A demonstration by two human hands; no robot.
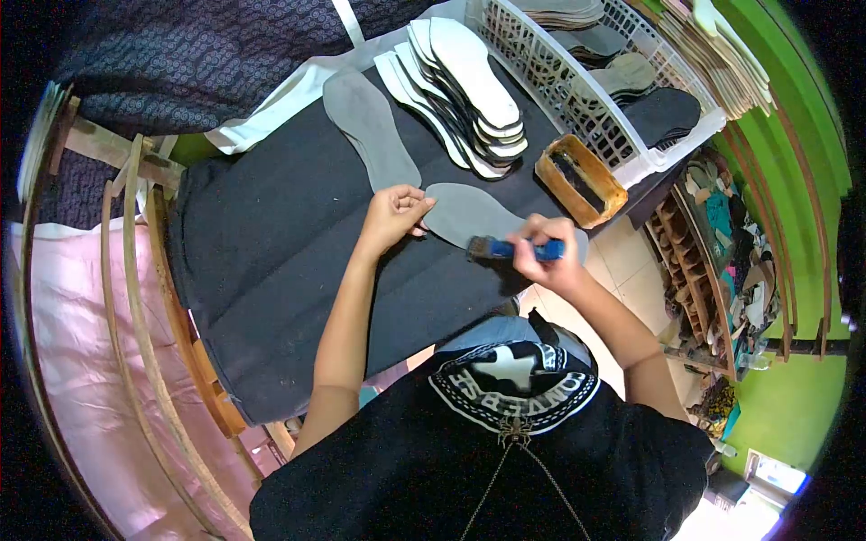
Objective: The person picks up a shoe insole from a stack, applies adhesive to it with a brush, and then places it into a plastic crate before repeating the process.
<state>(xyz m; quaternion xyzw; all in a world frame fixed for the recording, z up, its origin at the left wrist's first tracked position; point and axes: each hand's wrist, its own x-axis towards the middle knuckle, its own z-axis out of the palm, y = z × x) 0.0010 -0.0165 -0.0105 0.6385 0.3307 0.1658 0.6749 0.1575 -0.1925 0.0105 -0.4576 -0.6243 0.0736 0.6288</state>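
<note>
A grey insole [476,209] lies across the dark cloth in front of me. My left hand [397,216] pinches its left end between thumb and fingers. In my right hand [550,255] is a paintbrush [502,249] with a blue handle, its dark bristles touching or just over the insole's near edge. Part of the insole's right end is hidden behind that hand. Beyond my left hand rests a small stack of grey insoles [365,122]. Next to it, several white insoles [469,81] with dark undersides are piled in overlapping rows.
An open yellowish container [577,180] with dark residue stands right of the white pile. Behind it is a white plastic basket [577,90] holding more soles. Dark cloth [271,270] covers the table. Wooden rails [144,270] stand at left, a cluttered shelf [699,270] at right.
</note>
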